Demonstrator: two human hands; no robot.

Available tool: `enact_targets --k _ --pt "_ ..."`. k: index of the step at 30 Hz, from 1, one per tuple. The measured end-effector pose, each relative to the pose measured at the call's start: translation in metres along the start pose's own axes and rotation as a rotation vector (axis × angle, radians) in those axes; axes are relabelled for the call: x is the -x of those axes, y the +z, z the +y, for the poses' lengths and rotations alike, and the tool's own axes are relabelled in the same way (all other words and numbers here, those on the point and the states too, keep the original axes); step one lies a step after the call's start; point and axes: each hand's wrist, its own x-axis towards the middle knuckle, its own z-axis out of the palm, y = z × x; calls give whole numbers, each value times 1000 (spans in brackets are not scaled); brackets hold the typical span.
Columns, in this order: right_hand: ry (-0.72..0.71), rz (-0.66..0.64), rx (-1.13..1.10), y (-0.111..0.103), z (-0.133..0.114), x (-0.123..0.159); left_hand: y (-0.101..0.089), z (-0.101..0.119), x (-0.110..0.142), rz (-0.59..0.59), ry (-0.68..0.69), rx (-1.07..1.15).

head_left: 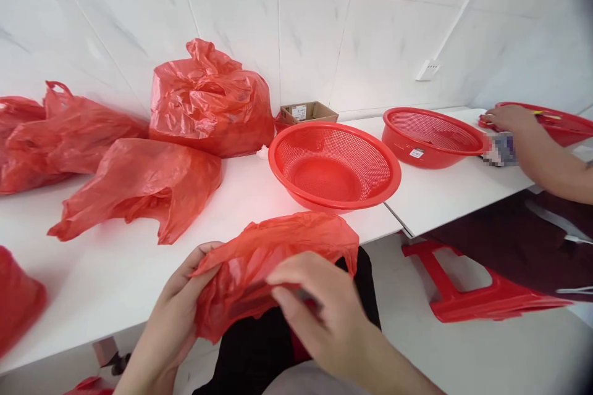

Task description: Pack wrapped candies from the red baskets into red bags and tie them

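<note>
A thin red plastic bag is held over my lap at the table's front edge. My left hand grips its left side, thumb on top and fingers behind the film. Over the bag's near side, my right hand is closed in a pinch, slightly blurred by motion. A thin dark reddish strip shows at those fingertips, and I cannot make out what it is. Just beyond the bag stands a red perforated plastic basin, with only its bare bottom and walls showing inside.
Red plastic bags lie on the white table, including a bulky full bag and a flatter bag. A cardboard box sits by the wall. Rightward are a second basin, a co-worker's hand and a red stool.
</note>
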Motion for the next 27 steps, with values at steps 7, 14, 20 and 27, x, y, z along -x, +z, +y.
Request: enact_targets --k 7,14,20,27 --pt "570 -677 371 -26 42 2 -46 23 3 236 -127 194" --pt "495 -634 90 -65 53 -8 -54 11 -14 -65 201 -405" --pt "470 -483 -58 -53 65 -7 -37 -5 -30 113 634 -1255" --pt "428 -470 -186 -55 54 -12 -29 -4 -29 173 609 -1380"
